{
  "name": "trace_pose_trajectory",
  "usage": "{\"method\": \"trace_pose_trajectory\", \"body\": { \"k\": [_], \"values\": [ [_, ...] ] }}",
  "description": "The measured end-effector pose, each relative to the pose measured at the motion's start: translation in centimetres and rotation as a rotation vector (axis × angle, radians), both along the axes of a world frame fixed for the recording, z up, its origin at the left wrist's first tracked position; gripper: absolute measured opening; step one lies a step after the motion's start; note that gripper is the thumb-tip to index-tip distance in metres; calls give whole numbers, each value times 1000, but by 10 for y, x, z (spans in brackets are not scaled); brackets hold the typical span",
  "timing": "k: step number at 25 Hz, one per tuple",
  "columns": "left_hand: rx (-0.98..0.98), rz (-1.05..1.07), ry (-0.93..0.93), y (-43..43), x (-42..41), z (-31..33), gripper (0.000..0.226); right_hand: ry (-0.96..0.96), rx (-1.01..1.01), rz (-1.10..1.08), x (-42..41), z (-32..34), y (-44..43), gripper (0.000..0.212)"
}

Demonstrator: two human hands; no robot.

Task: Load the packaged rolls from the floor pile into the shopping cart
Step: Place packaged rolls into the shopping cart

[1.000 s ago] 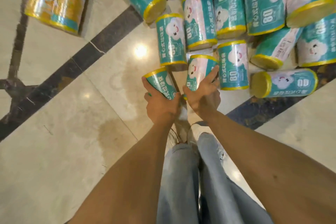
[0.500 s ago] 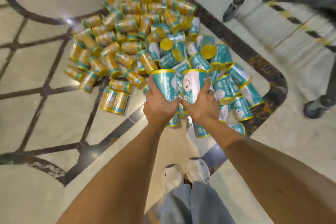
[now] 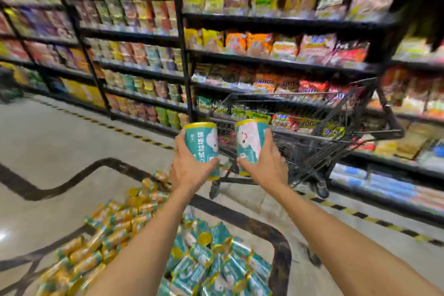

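Observation:
My left hand [image 3: 189,168] grips a teal packaged roll [image 3: 201,142] with a yellow top, held upright at chest height. My right hand [image 3: 266,163] grips a second teal roll [image 3: 249,142] with a white cartoon print, also upright, beside the first. Both rolls are raised in front of the black wire shopping cart [image 3: 336,132], which stands just beyond and to the right of my hands. The floor pile [image 3: 206,259] of teal and orange rolls lies below my forearms.
Tall black shelves [image 3: 182,55] packed with snack packets run behind the cart and along the left. A yellow-black striped line [image 3: 355,214] marks the floor before the shelves. Pale tiled floor [image 3: 60,146] with dark curved inlay spreads to the left.
I have straightened up from the pile: both hands lifted their rolls off the floor and carried them up toward the cart, and my view swung from the floor to the shelves.

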State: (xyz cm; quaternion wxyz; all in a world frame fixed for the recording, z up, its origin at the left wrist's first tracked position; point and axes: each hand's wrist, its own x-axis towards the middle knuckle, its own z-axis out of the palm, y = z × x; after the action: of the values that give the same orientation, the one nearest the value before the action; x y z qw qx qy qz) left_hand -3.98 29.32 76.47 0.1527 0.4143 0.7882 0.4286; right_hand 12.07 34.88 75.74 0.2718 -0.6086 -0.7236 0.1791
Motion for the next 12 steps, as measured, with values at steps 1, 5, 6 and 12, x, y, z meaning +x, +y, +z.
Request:
{"method": "trace_pose_trajectory", "body": {
  "k": [1, 5, 6, 12],
  "values": [
    [34, -42, 19, 17, 11, 21, 99, 21, 34, -41, 15, 21, 12, 107],
    [101, -151, 72, 88, 65, 72, 94, 26, 128, -152, 71, 64, 59, 105],
    [110, -180, 82, 108, 81, 77, 93, 18, 135, -176, 86, 66, 74, 105],
    [110, -270, 111, 259, 159, 65, 92, 39, 74, -226, 164, 49, 213, 109]
  ]
}}
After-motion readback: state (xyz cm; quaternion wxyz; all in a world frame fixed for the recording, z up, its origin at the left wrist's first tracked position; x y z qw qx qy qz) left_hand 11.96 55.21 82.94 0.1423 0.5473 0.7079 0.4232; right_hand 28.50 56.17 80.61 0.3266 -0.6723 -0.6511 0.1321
